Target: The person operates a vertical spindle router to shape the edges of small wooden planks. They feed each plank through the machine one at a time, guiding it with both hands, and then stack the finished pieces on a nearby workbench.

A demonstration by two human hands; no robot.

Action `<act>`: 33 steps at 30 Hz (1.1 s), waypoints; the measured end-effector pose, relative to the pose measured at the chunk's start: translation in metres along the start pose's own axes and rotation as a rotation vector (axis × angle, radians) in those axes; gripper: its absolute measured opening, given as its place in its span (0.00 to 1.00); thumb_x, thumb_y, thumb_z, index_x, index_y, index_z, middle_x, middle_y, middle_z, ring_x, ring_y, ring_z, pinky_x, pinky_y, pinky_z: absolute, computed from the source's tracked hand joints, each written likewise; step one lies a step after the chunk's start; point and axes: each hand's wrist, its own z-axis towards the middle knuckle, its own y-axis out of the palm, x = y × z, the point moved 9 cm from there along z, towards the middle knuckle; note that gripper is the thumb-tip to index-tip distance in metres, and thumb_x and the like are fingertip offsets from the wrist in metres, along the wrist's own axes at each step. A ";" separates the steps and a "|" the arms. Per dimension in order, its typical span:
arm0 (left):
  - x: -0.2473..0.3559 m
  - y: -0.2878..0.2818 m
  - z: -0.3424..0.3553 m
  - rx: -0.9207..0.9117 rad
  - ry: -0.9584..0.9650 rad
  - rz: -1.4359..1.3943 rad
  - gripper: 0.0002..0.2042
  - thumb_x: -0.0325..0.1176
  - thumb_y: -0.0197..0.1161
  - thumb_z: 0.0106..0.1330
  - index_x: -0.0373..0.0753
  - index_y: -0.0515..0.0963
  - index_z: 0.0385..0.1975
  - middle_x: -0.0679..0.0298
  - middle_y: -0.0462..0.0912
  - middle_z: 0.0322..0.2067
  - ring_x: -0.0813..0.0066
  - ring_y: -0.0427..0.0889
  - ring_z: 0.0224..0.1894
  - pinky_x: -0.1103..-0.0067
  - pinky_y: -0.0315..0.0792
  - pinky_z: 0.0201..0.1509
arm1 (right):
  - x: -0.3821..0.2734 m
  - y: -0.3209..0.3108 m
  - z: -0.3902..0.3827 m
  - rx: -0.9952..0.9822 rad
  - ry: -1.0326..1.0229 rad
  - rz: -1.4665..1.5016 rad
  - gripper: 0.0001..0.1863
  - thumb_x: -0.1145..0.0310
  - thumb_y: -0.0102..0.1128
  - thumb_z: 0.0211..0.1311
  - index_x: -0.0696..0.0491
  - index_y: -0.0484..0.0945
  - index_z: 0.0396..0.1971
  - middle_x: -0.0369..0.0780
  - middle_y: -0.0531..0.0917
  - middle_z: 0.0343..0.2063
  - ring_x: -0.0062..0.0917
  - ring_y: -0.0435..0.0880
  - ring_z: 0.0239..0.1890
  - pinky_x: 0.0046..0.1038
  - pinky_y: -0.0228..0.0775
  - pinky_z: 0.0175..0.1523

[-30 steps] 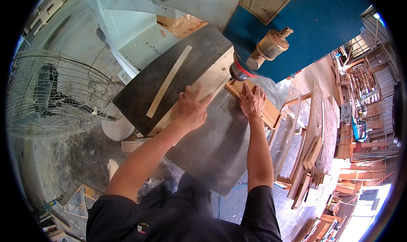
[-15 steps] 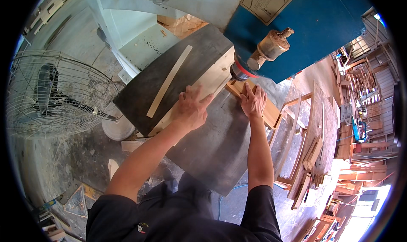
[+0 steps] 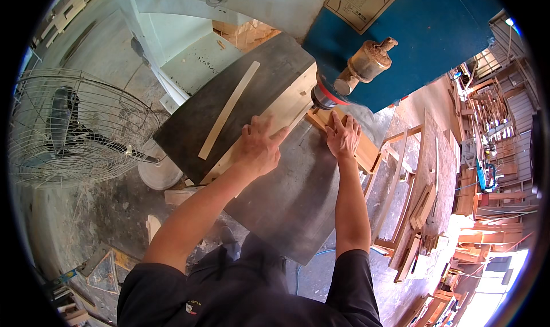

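Observation:
My left hand [image 3: 260,146] lies with fingers spread over a long pale wooden board [image 3: 289,102], which runs slantwise across a dark metal machine table [image 3: 281,212]. To the right, my right hand [image 3: 344,138] rests, fingers stretched out, on a brown wooden piece [image 3: 366,150]. The left end of that piece meets the machine's tool head [image 3: 325,92], dark with a red ring, just beyond my right fingertips. The contact between tool and wood is too small to make out. A thin pale wooden strip [image 3: 230,109] lies on the table beyond my left hand.
A blue machine body [image 3: 441,40] with a dusty metal cylinder [image 3: 366,63] overhangs the far side. On the left stands a wire-caged fan [image 3: 74,126]. Wooden frames [image 3: 395,184] and stacked boards [image 3: 423,207] are at the right.
Very little differs. The brown wooden piece and my right hand sit a touch further right; my left hand and the pale board look unmoved.

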 end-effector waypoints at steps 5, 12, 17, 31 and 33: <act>0.000 -0.001 0.000 -0.011 0.001 0.009 0.31 0.40 0.65 0.72 0.57 0.71 0.77 0.47 0.62 0.80 0.38 0.65 0.75 0.54 0.68 0.71 | 0.000 -0.001 0.000 0.006 -0.011 -0.012 0.33 0.54 0.78 0.62 0.35 0.83 0.70 0.50 0.77 0.67 0.48 0.73 0.72 0.55 0.58 0.79; 0.001 0.003 0.000 0.012 -0.002 -0.018 0.31 0.38 0.66 0.71 0.56 0.72 0.76 0.46 0.62 0.80 0.38 0.64 0.75 0.53 0.68 0.71 | 0.003 0.002 0.002 0.011 -0.019 0.000 0.34 0.54 0.78 0.61 0.35 0.84 0.69 0.50 0.76 0.67 0.48 0.73 0.71 0.55 0.59 0.78; 0.000 0.005 0.001 -0.016 -0.010 -0.021 0.31 0.38 0.66 0.72 0.58 0.71 0.77 0.49 0.60 0.80 0.37 0.62 0.76 0.52 0.66 0.72 | 0.004 0.004 0.003 -0.007 -0.009 -0.001 0.34 0.54 0.78 0.61 0.34 0.84 0.70 0.50 0.76 0.68 0.48 0.73 0.71 0.55 0.58 0.79; 0.000 0.000 0.000 0.018 0.003 -0.022 0.32 0.39 0.66 0.70 0.56 0.72 0.76 0.47 0.62 0.80 0.37 0.65 0.75 0.53 0.68 0.72 | 0.006 0.005 0.004 -0.008 -0.006 -0.001 0.34 0.54 0.78 0.62 0.34 0.83 0.70 0.50 0.75 0.69 0.48 0.72 0.72 0.55 0.57 0.80; 0.000 -0.001 0.000 0.024 0.007 -0.022 0.32 0.39 0.66 0.70 0.56 0.72 0.76 0.47 0.62 0.80 0.37 0.65 0.75 0.53 0.68 0.72 | 0.006 0.005 0.004 -0.014 -0.004 0.002 0.34 0.54 0.78 0.62 0.34 0.83 0.70 0.50 0.76 0.69 0.48 0.72 0.72 0.55 0.57 0.80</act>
